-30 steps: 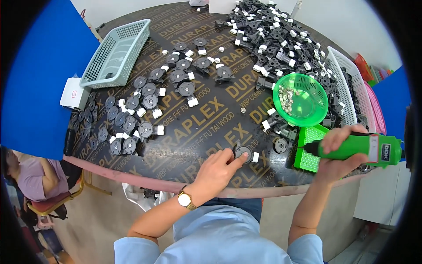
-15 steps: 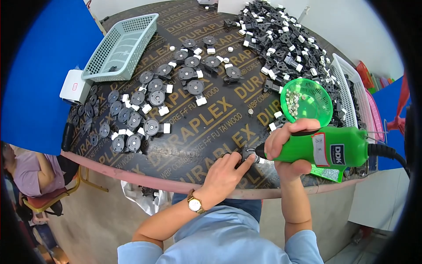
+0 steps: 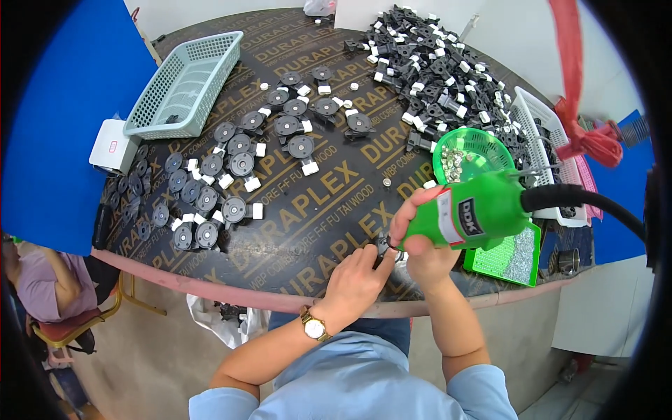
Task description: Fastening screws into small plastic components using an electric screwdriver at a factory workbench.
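Note:
My right hand (image 3: 422, 245) is wrapped round a green electric screwdriver (image 3: 483, 210), whose black cable runs off to the right. The driver leans over, its tip end down at a small black plastic part (image 3: 383, 245) on the table near the front edge. From the left, my left hand (image 3: 355, 280) pins that part with its fingertips; a wristwatch (image 3: 313, 325) is on this arm. Fingers and tool cover most of the part, and the bit's contact point is hidden.
Round black parts (image 3: 240, 164) with white ends lie across the left and middle. A big heap of black parts (image 3: 441, 70) fills the far right. Near it are a green basket (image 3: 509, 158) of small metal pieces, a green tray (image 3: 535, 259) and a white basket (image 3: 521, 101). A pale basket (image 3: 131, 124) stands left.
The screwdriver and my right hand have moved left, and the tool's cable end has risen into a steeper tilt. My left hand keeps its place on the black part. The view has shifted slightly.

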Demonstrator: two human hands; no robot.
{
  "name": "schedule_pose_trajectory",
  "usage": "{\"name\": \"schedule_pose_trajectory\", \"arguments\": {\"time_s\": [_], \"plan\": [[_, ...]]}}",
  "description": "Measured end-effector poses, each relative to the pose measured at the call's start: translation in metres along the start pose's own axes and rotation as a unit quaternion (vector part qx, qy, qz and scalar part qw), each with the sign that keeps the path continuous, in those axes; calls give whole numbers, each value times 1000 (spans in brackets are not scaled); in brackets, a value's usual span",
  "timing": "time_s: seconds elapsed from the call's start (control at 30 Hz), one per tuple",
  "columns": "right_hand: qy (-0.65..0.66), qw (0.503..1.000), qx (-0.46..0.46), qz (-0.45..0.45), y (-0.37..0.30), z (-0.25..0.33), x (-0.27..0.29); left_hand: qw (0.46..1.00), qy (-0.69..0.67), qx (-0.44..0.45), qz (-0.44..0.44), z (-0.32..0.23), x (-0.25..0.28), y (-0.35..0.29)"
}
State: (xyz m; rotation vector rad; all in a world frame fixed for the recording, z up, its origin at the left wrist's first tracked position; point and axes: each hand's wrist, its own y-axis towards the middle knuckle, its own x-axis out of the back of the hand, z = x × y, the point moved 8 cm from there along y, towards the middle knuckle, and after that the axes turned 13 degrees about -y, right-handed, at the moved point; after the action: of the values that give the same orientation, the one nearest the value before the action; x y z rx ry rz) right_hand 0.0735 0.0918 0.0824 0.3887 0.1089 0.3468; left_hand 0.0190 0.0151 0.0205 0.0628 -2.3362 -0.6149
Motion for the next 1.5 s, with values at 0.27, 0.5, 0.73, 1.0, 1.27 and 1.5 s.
{"name": "schedule_pose_trajectory", "arguments": {"time_s": [0.27, 0.5, 0.73, 1.0, 1.27, 1.5], "plan": [[-109, 994, 14, -29, -4, -2, 6, 999, 24, 21, 22, -5, -2, 4], [-39, 982, 86, -163, 12, 53, 96, 999, 15, -22, 44, -4, -1, 15], [-201, 941, 122, -245, 0, 49, 202, 911, -310, 207, 179, 8, 63, -46], [-209, 946, 117, -218, -1, 30, 209, 788, -105, 597, 103, 174, 119, -319], [-202, 949, 117, -213, 1, 29, 207, 744, 50, 663, -63, 297, 90, -491], [-246, 940, 113, -206, 1, 28, 197, 905, 8, 396, -157, 236, 93, -363]]}}
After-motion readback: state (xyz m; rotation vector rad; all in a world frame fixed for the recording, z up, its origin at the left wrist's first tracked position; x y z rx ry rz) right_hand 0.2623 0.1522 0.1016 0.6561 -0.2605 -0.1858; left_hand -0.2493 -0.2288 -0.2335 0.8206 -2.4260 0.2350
